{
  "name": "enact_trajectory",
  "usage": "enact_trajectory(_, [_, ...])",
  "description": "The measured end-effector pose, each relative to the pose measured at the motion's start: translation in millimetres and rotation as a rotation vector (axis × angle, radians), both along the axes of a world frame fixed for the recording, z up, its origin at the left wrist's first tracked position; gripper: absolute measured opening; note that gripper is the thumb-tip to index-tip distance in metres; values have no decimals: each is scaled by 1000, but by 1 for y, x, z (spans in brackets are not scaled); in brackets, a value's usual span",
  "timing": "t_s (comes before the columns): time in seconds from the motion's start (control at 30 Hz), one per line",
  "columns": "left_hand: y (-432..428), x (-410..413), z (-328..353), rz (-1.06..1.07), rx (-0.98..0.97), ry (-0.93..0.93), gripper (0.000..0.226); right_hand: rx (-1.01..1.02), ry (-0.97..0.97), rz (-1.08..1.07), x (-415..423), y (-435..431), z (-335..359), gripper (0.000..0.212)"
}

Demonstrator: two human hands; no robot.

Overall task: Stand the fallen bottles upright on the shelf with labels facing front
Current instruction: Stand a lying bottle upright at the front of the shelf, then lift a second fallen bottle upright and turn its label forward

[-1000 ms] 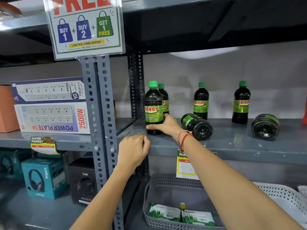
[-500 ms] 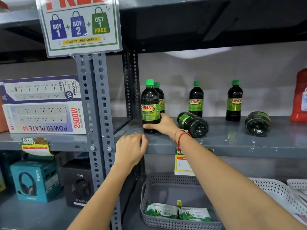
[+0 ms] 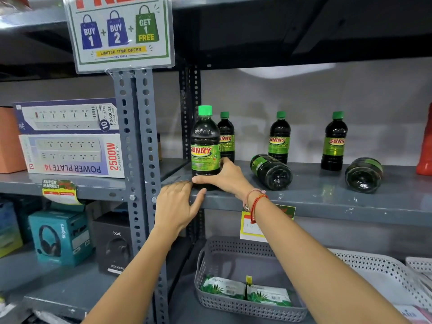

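Observation:
Dark bottles with green caps and green SUNNY labels stand on a grey metal shelf (image 3: 327, 199). My right hand (image 3: 225, 177) grips the base of the front-left bottle (image 3: 205, 148), which is upright with its label facing me. My left hand (image 3: 176, 205) rests on the shelf's front edge just below that bottle, fingers spread. Three more bottles stand upright behind: one (image 3: 226, 136) close behind the held one, one (image 3: 279, 136) in the middle, one (image 3: 334, 141) to the right. Two bottles lie on their sides with bases toward me: one (image 3: 271, 171) in the middle, another (image 3: 363, 175) at the right.
A perforated grey upright post (image 3: 138, 141) stands left of the bottles, with a promo sign (image 3: 119, 31) on it. Power-strip boxes (image 3: 70, 139) fill the left shelf. A red container (image 3: 424, 157) is at the far right. Below are a grey basket (image 3: 247, 284) and headphone boxes (image 3: 59, 237).
The view has shifted slightly. My right hand stays on the front-left bottle's base, and the label now faces me more squarely. My left thumb has spread away from the fingers.

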State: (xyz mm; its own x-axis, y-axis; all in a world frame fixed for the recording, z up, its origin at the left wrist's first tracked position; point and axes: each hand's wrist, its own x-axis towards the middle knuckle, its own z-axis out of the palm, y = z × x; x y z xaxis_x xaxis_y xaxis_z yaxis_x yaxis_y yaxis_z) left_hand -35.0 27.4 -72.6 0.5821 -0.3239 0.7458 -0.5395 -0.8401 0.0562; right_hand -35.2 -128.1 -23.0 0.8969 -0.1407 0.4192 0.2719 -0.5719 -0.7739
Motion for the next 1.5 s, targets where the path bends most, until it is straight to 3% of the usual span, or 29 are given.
enact_trajectory(0.4, [-1,0,1,2,3,-24,60,-30,-6,3,-7,2,2,79])
enact_trajectory(0.53, [-1,1,-8,-42,-118,-24,62,-27,-24,30,-16,1,3,85])
enact_trajectory(0.67, [-14,-12,-19,-72,-369,-150,57,2,-165,-19,-30,-12,20,88])
enact_trajectory(0.8, [-48,-25,-2,-221,-273,-310,44,-202,-361,-272,-33,-45,50,64])
enact_trajectory(0.87, [-71,-29,10,-297,-137,-266,40,-402,-262,-453,-28,-64,61,59])
enact_trajectory(0.93, [-91,-30,17,-300,-60,-143,37,-554,19,-561,-23,-80,65,66])
enact_trajectory(1.03, [-107,-25,24,-212,-28,126,31,-611,415,-512,-19,-90,63,73])
enact_trajectory(1.13, [-110,-20,30,-221,116,280,37,-442,535,-402,-15,-93,63,57])
enact_trajectory(1.27, [-108,-18,31,-238,197,332,44,76,524,-294,-14,-116,52,37])
enact_trajectory(1.37, [-107,-19,29,-226,205,314,44,425,334,-209,-17,-132,41,44])
enact_trajectory(1.5, [-107,-20,28,-220,203,311,44,575,21,-223,-18,-133,40,34])
